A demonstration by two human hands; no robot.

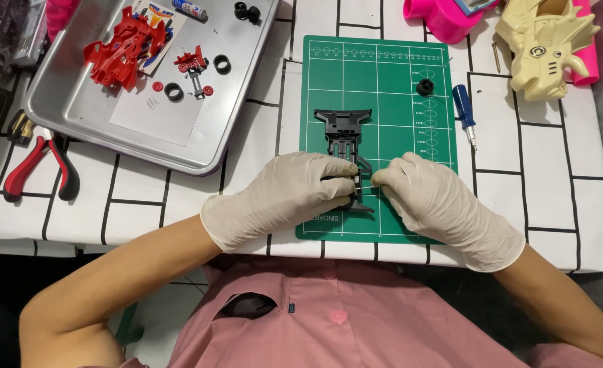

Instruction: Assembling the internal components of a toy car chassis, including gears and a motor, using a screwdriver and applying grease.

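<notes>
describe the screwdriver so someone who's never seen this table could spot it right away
Find the green cutting mat in the middle of the table. Just off its right edge, on the white cloth, lies the screwdriver, its tip toward the person. Its stubby blue handle and thin metal shaft set it apart from the red-handled pliers far to the left.

Chassis (343, 133) on mat (383, 75) — tray (70, 109) left

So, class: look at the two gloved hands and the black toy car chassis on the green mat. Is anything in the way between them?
Nothing visible. The left hand and right hand already touch the black chassis on the green cutting mat, pinching a thin part at its near end.
</notes>
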